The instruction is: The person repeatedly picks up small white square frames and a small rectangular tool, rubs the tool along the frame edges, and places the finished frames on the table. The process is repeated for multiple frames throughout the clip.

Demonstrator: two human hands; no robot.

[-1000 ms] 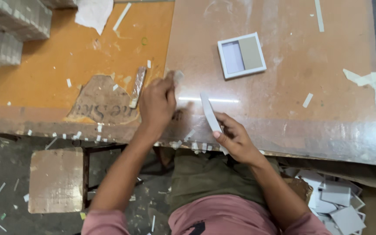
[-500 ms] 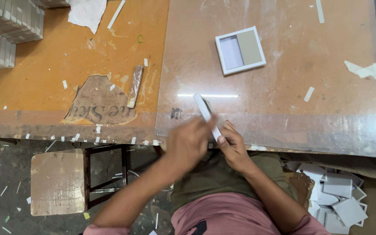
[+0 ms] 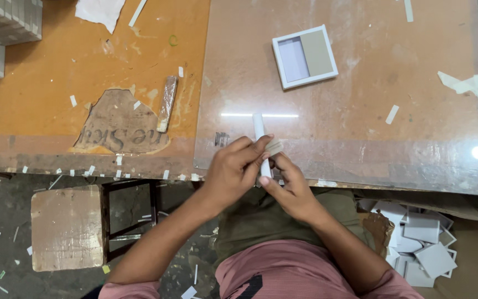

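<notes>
my left hand and right hand both pinch a thin white strip at the counter edge. beyond sits a square white box; my fingers hide the strip's lower end.

Clutter lying around the worn orange table

A shallow white tray is sitting on the glass sheet; white boxes are piling up below.

- The counter is worn orange board, matt, with its top layer torn.
- The glass sheet is glossy and smeared.
- The white strip looks like smooth matt card.
</notes>
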